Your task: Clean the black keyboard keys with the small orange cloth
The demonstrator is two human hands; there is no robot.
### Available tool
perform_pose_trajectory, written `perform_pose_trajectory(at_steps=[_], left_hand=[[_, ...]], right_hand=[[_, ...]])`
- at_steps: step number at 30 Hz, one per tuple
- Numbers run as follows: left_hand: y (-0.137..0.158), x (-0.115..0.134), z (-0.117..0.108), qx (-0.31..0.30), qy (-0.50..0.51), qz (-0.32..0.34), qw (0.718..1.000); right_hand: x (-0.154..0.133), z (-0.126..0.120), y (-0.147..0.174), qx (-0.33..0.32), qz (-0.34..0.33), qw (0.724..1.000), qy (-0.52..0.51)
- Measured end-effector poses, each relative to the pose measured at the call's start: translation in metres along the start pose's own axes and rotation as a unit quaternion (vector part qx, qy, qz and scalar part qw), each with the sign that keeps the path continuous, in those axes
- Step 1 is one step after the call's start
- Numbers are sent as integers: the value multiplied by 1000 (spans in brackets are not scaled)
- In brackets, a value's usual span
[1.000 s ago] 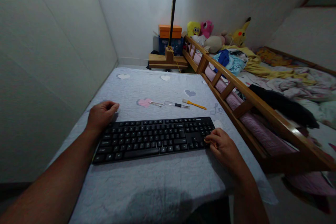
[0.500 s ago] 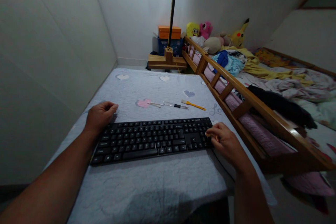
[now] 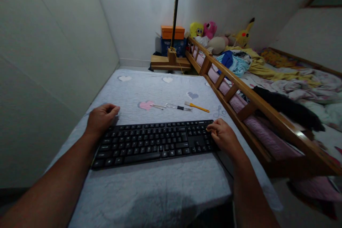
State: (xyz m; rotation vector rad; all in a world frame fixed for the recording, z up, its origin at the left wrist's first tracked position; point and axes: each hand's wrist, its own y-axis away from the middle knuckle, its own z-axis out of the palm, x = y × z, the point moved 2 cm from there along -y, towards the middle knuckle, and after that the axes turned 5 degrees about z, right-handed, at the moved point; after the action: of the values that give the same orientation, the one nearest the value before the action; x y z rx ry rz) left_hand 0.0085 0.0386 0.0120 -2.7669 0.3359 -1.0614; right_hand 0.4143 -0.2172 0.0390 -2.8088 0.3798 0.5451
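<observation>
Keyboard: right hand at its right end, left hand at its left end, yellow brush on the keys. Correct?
No: the yellow brush lies on the cloth beyond the keyboard, as the head view shows. Right hand at its right end, left hand at its left end: correct.

We read "Lo" in grey script on the cloth (image 3: 133, 94) at right, plus window-shaped logos on bottom-row keys of the black keyboard (image 3: 157, 142), but its other key legends, its pale top-right mark and the blue box (image 3: 180, 47) lettering we can't make out.
</observation>
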Motion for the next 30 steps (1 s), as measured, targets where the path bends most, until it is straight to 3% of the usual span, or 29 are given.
perform_pose_trajectory(at_steps=[17, 30], left_hand=[[1, 8, -2, 1, 1, -10, 1000], [0, 3, 0, 0, 1, -4, 1000]], right_hand=[[-8, -13, 50, -31, 4, 999, -25], [-19, -20, 63, -46, -3, 998, -42]])
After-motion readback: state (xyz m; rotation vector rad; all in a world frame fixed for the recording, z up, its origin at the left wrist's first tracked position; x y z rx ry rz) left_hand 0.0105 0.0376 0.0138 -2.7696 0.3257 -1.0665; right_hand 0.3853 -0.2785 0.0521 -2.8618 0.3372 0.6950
